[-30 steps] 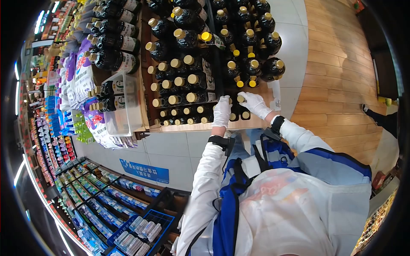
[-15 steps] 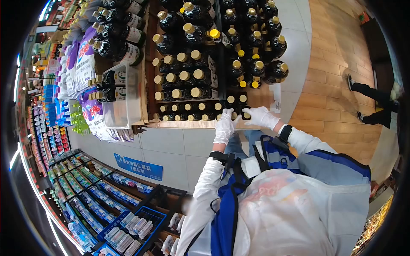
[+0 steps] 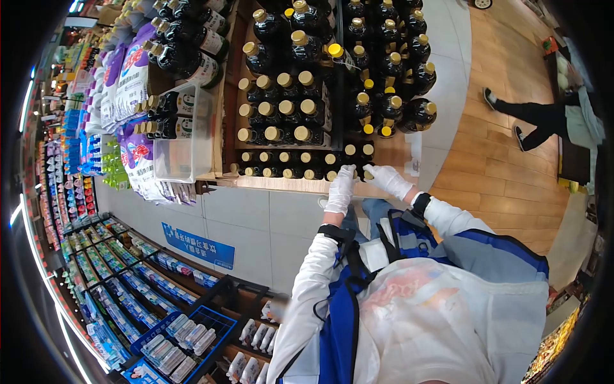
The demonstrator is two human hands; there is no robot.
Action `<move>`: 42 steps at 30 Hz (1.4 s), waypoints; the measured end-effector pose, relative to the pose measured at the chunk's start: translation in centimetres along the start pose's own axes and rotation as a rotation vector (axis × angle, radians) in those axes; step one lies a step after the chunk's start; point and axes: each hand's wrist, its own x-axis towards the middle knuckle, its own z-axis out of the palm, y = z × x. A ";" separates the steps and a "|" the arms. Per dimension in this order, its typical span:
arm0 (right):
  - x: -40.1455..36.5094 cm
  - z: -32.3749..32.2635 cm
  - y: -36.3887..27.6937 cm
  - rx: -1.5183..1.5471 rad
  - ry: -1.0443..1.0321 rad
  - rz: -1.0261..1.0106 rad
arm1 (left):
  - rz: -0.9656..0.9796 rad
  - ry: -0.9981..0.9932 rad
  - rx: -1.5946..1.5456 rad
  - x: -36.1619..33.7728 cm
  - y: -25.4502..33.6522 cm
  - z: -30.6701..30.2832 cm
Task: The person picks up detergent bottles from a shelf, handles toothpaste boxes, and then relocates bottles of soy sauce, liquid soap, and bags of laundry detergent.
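Note:
Both of my hands wear white gloves and are at the front edge of a wooden display shelf (image 3: 300,184). My left hand (image 3: 340,192) has its fingers closed together at the front row of small dark bottles (image 3: 289,173) with gold caps; whatever is under the fingertips is hidden. My right hand (image 3: 391,182) pinches a small bottle (image 3: 368,174) at the right end of that row, its cap partly covered by the fingers. Behind stand rows of larger gold-capped bottles (image 3: 289,107) and, to the right, big dark bottles (image 3: 419,114).
A clear plastic bin (image 3: 182,168) with dark bottles sits left of the shelf, beside purple and white bags (image 3: 137,150). A blue basket (image 3: 214,313) of packaged goods is at lower left. On the wooden floor (image 3: 492,166) at right, a person (image 3: 543,118) stands near a dark counter.
My left hand's fingers have come closer together, and my right hand stays at the end bottle. The view has shifted slightly; the person at right has moved farther up in view.

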 end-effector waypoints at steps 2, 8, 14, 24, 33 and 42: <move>0.0 0.1 0.3 -0.003 -0.003 0.004 | -0.002 -0.004 0.016 0.0 0.1 0.0; 1.2 -5.1 -1.6 0.028 -0.054 0.126 | 0.068 -0.017 0.273 0.5 3.1 -2.3; 3.1 -4.9 -1.4 -0.070 0.169 0.251 | 0.213 0.017 0.193 0.8 5.6 -0.8; 4.1 -1.9 1.0 0.230 0.202 0.210 | 0.194 0.005 0.165 1.3 5.3 0.9; 4.6 -4.3 0.0 -0.058 0.083 0.082 | 0.199 -0.011 0.122 1.4 4.9 0.9; 4.7 -7.7 -4.7 -0.010 0.402 -0.197 | 0.108 0.071 -0.050 -2.6 3.3 -5.4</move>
